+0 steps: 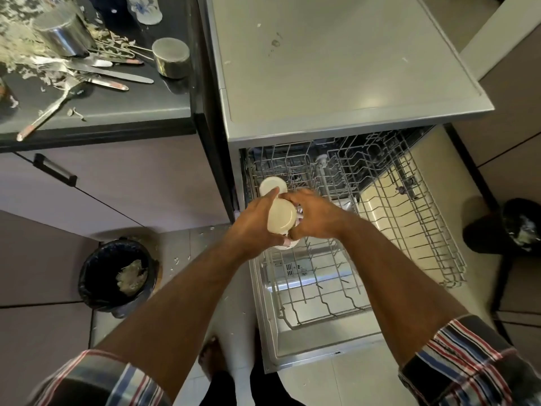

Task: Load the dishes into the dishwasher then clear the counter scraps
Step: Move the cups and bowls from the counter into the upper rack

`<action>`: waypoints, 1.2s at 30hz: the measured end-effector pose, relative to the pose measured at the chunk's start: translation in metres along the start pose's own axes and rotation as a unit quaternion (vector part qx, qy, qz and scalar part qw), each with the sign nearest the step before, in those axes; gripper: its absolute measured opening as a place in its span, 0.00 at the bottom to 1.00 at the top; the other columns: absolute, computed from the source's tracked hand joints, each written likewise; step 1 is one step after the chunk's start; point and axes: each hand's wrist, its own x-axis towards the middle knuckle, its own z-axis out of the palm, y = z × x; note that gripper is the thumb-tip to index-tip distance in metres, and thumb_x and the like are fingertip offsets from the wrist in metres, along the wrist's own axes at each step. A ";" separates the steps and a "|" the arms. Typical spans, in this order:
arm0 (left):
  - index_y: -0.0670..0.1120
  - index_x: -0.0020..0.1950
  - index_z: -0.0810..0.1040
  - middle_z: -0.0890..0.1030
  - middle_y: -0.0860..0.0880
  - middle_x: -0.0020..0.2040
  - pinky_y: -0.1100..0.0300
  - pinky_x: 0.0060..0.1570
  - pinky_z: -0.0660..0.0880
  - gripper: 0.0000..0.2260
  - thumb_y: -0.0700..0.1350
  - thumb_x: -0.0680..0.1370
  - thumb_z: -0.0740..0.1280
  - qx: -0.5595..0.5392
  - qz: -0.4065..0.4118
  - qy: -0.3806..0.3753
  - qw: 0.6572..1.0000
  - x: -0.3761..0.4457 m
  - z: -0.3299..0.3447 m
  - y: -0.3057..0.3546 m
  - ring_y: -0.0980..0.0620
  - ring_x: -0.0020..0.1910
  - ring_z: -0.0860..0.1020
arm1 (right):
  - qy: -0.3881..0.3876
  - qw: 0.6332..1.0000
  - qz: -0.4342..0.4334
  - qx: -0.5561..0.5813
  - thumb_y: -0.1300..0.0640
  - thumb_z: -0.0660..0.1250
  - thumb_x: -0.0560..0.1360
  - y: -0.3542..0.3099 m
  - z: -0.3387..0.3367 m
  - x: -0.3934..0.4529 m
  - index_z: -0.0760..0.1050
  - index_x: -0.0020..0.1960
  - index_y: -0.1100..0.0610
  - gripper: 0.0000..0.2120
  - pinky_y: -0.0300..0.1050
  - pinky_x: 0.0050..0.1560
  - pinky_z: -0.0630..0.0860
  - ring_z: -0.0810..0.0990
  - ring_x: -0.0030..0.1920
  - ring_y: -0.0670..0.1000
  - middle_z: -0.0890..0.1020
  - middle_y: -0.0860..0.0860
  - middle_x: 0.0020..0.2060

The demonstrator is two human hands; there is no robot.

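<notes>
My left hand [254,222] grips an upturned cream cup [282,215] over the front left corner of the dishwasher's upper rack [409,224]. My right hand [314,213] holds the same cup from the right, fingers curled on its far side. Another white cup [272,184] stands upside down in the rack just behind. A third white piece peeks out under my hands. On the dark counter [117,104] at upper left lie several forks and knives [96,74], two steel cups [171,57] and vegetable scraps [17,42].
The lower rack [316,291] is pulled out over the open door. A black bin [117,273] with scraps stands on the floor at left, another bin [521,224] at right. The grey dishwasher top [336,63] is bare. A blue-flowered cup [146,7] stands at the counter's back.
</notes>
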 end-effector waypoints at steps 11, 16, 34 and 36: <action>0.44 0.67 0.75 0.81 0.45 0.61 0.55 0.55 0.74 0.18 0.41 0.77 0.71 0.026 -0.067 0.062 0.995 0.013 0.023 -0.001 0.44 0.59 0.79 | 0.202 0.969 0.077 0.116 0.46 0.81 0.62 0.031 0.066 -0.003 0.70 0.65 0.49 0.36 0.47 0.51 0.76 0.78 0.56 0.49 0.78 0.45 0.57; 0.46 0.66 0.76 0.81 0.46 0.60 0.52 0.59 0.78 0.16 0.40 0.79 0.65 0.003 -0.131 0.039 0.991 0.031 0.036 -0.003 0.44 0.59 0.79 | 0.243 0.949 0.146 0.136 0.45 0.81 0.61 0.045 0.103 0.013 0.67 0.68 0.48 0.40 0.56 0.55 0.80 0.80 0.59 0.54 0.79 0.49 0.61; 0.41 0.76 0.65 0.70 0.41 0.72 0.55 0.63 0.73 0.26 0.37 0.79 0.68 0.040 -0.200 -0.038 0.978 0.065 0.066 -0.008 0.43 0.69 0.72 | 0.200 0.966 0.166 0.005 0.50 0.76 0.71 0.066 0.135 0.051 0.61 0.72 0.61 0.38 0.53 0.50 0.80 0.77 0.61 0.57 0.72 0.57 0.65; 0.42 0.77 0.65 0.71 0.41 0.72 0.56 0.60 0.73 0.27 0.37 0.79 0.68 0.043 -0.196 -0.041 0.979 0.063 0.067 -0.009 0.43 0.69 0.72 | 0.196 0.967 0.163 -0.002 0.54 0.75 0.72 0.065 0.134 0.050 0.59 0.73 0.62 0.37 0.53 0.51 0.80 0.77 0.61 0.58 0.71 0.58 0.66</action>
